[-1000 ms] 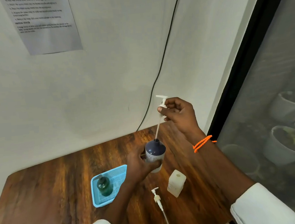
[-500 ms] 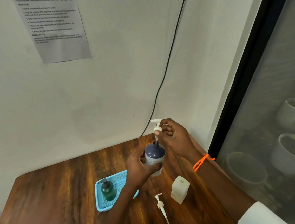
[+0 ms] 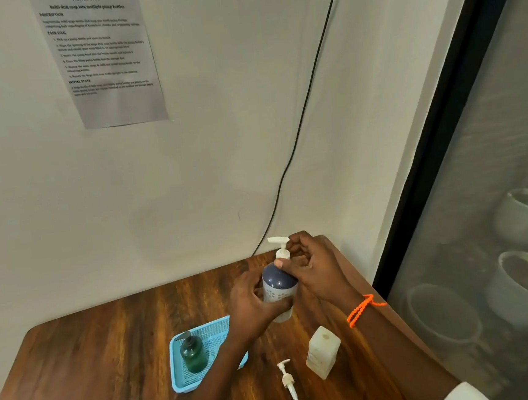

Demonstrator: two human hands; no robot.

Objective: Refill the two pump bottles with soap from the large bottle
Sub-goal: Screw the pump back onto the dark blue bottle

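Note:
A dark-blue-topped white pump bottle [image 3: 278, 289] stands above the wooden table [image 3: 110, 356]. My left hand [image 3: 253, 309] grips its body from the left. Its white pump head [image 3: 280, 248] now sits in the neck, and my right hand [image 3: 312, 261] pinches the pump's collar with thumb and fingers. A green pump bottle [image 3: 193, 352] with a dark pump stands in the light-blue tray [image 3: 180, 385]. A pale rectangular bottle [image 3: 322, 352] with no cap stands to the right. A loose white pump [image 3: 288, 382] with its tube lies on the table near the front.
A wall with a taped paper sheet [image 3: 100, 54] and a black cable [image 3: 306, 110] rises behind the table. A dark-framed glass pane [image 3: 478, 181] stands close on the right, with plant pots behind it.
My right hand has lowered the white pump and its tube down into the blue bottle until the head sits on the neck. My left hand kept holding the bottle.

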